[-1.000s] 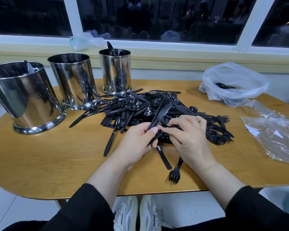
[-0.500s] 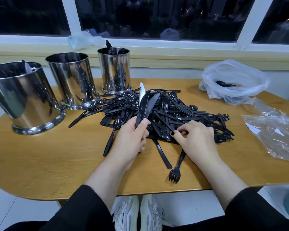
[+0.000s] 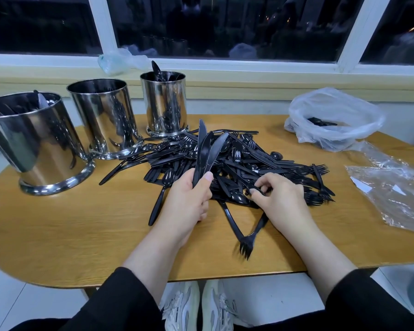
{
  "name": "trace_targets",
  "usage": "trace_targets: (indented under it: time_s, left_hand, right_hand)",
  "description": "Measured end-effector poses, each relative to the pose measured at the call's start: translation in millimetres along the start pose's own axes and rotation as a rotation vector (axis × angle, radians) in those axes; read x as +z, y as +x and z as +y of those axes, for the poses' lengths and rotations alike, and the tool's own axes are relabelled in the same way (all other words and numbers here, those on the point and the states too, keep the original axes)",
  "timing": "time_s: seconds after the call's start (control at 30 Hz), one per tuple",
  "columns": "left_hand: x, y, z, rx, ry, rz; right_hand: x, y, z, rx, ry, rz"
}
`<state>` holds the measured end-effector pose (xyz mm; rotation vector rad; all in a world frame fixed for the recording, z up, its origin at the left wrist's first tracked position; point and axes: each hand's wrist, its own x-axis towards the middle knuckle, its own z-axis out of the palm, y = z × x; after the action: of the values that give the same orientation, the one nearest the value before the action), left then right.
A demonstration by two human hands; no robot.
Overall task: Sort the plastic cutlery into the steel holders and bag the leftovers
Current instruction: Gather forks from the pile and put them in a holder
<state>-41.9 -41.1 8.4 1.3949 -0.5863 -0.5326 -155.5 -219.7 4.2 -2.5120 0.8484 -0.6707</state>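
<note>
A heap of black plastic cutlery [image 3: 249, 161] covers the middle of the wooden table [image 3: 81, 225]. My left hand [image 3: 189, 199] grips a small bundle of black knives [image 3: 206, 149], blades pointing up and away over the heap. My right hand [image 3: 280, 199] rests on the heap's near right side, fingertips pinching a black piece there. Three steel holders stand at the back left: a large one [image 3: 34, 144] with some cutlery, a middle one [image 3: 105, 118], and a smaller one [image 3: 164, 103] with a spoon sticking out.
A white plastic bag [image 3: 332, 118] holding a few black pieces sits at the back right. A clear crumpled bag [image 3: 392, 187] lies flat at the right edge. A loose fork [image 3: 251, 237] lies near the front edge. A window sill runs behind the table.
My left hand has lifted the knives away from my right hand and stood them more upright. My right hand has gone back to the heap and is pinching another piece.
</note>
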Motion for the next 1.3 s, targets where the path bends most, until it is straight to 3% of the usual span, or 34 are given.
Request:
trace_targets:
  time_s: [0.2,0.47,0.63,0.8,0.93,1.17,1.3]
  left_hand:
    - [2,-3,2,-0.006,0.055,0.024]
    - [3,-5,4,-0.012,0.037,0.066]
    - [3,-4,7,-0.036,-0.025,0.085]
    - [3,-2,6,-0.054,-0.073,0.101]
    - [4,-2,9,-0.092,-0.179,0.074]
    - [10,-7,8,-0.003,0.258,-0.067]
    - [10,-8,6,0.043,0.286,-0.035]
  right_hand:
    - [-2,0,2,0.011,0.153,0.001]
    - [-9,-1,1,0.06,0.429,0.206]
    - [-14,-6,-4,0.042,0.609,0.231]
    - [-16,-11,-8,-0.074,0.588,0.229]
    - [-8,-9,-3,-0.213,0.433,0.172]
    - [0,-5,3,-0.462,0.249,0.167]
    - [-4,-4,1,-0.352,0.314,0.275]
